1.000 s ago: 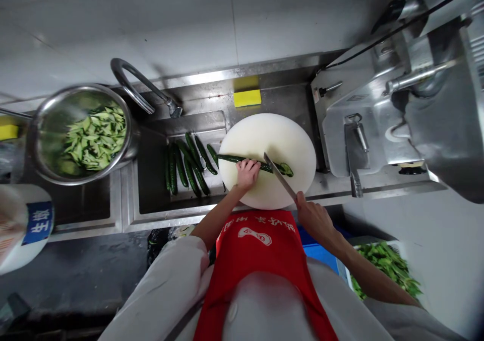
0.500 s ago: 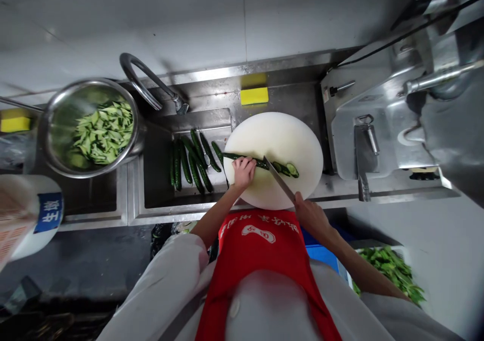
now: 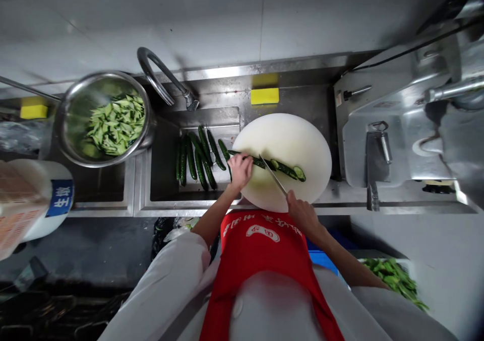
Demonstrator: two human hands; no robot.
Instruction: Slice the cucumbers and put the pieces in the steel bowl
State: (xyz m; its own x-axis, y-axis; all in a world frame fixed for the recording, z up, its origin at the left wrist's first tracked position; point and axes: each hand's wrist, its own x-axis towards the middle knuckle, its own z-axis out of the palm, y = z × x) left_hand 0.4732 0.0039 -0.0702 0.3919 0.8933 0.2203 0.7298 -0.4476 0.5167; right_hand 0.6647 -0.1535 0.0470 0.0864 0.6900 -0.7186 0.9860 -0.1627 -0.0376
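Note:
On the white oval cutting board lies a dark green cucumber, its left end reaching past the board's edge. My left hand presses its closed fingers onto the cucumber. The handle of a kitchen knife is in my right hand, and the blade slants up and left, its tip at the cucumber just right of my left fingers. Cut cucumber slices lie in a leaning row to the right of the blade. Several whole cucumbers rest in the sink at left.
A steel pot of cut cucumber pieces stands at the left, beside a curved faucet. Behind the board sits a yellow sponge. A cleaver lies at right. Leafy greens are low at right.
The view has shifted, so the scene sits farther right. The knife has moved left along the cucumber, close to my left fingers, and the sliced row behind it is longer.

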